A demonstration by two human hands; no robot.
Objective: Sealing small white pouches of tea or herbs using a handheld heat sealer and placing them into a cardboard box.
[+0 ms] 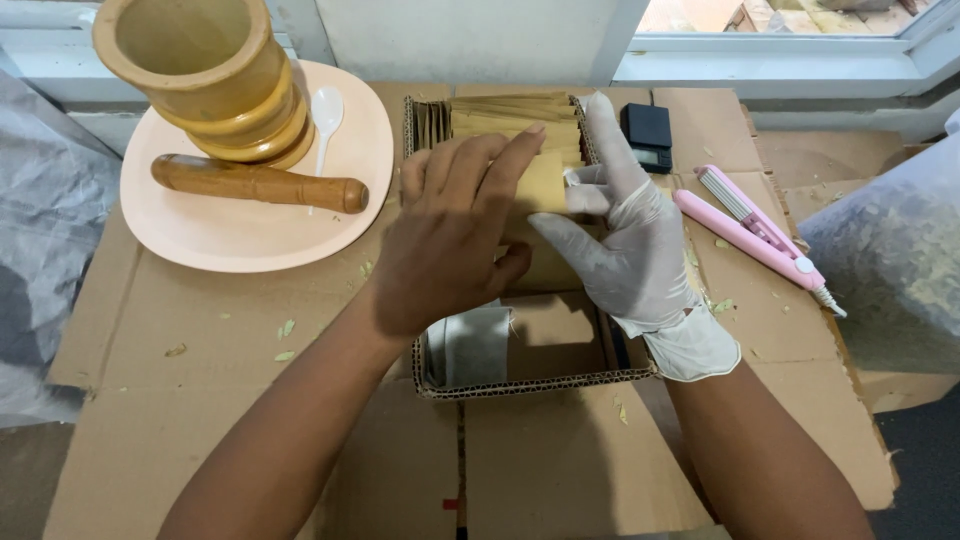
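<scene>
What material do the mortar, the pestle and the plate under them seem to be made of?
The mortar looks like turned wood, pale yellow with a matte finish and ringed grooves around its base. The pestle also seems wooden, darker brown with a slight sheen and visible grain. The plate looks like smooth peach plastic or melamine; the look leaves that open.
</scene>
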